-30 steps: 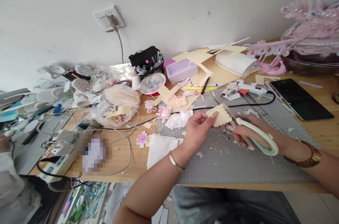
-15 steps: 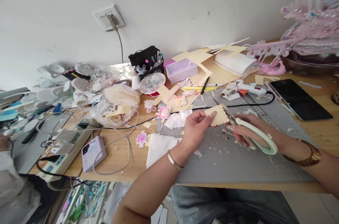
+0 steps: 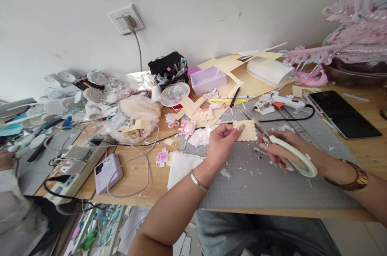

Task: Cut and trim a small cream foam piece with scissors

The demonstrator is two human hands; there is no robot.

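A cream piece of card point(image 3: 246, 131) with scalloped edges is pinched by its left side in my left hand point(image 3: 223, 139), thumb on top. My right hand point(image 3: 279, 149) grips scissors with pale green handles point(image 3: 298, 157). Their blades are parted and lie close to the card's right edge; whether they touch it I cannot tell. Beneath both hands is a grey cutting mat point(image 3: 242, 183) strewn with small paper scraps. To the left lie small decorated squares, one with a pink border point(image 3: 188, 128) and another cream one point(image 3: 207, 115).
A glue gun point(image 3: 288, 102) with a black cable and a dark-screened tablet point(image 3: 344, 114) lie to the right. Behind stand a lilac box point(image 3: 208, 81) and a black pen case point(image 3: 167, 68). Left are a phone point(image 3: 107, 173), a power strip point(image 3: 72, 175), and another person's sleeve point(image 3: 9, 191).
The card has turned in my left hand, so its right edge now stands more upright beside the blades. My right hand with the scissors has hardly moved.
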